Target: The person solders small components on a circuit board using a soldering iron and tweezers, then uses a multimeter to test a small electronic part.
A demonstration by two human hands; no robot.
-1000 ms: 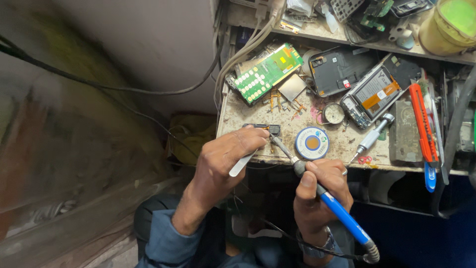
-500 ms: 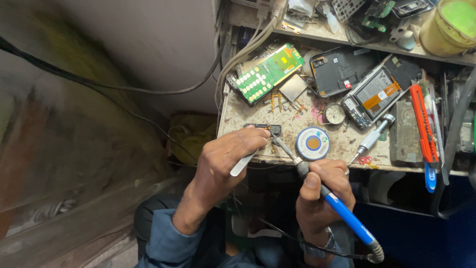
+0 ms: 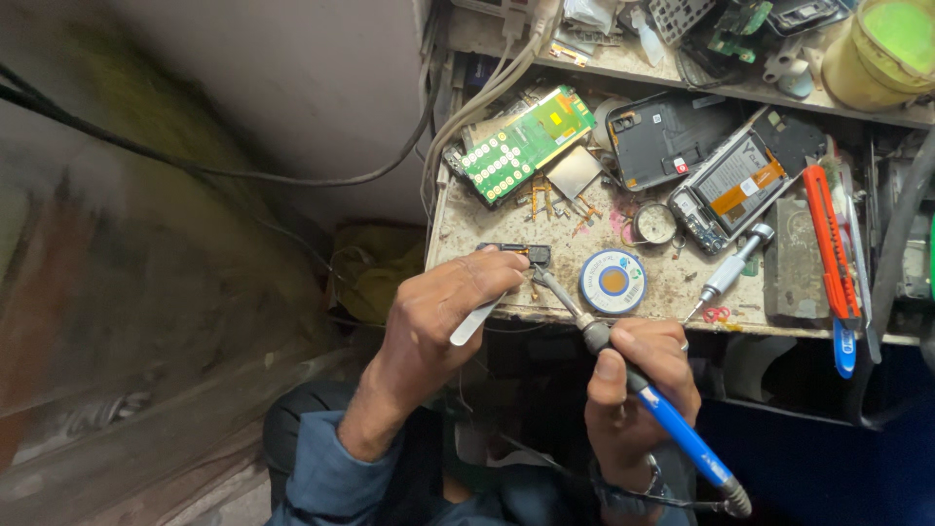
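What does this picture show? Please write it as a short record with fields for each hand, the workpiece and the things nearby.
left hand: the left hand pinches metal tweezers at a small dark part
right hand: the right hand grips a blue-handled soldering iron, tip toward that part
surface: stained workbench
nearby: round solder reel, green circuit board, opened phone, screwdriver, orange utility knife

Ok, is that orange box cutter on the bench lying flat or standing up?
Lying flat. The orange box cutter rests lengthwise on the workbench, right of the screwdriver.
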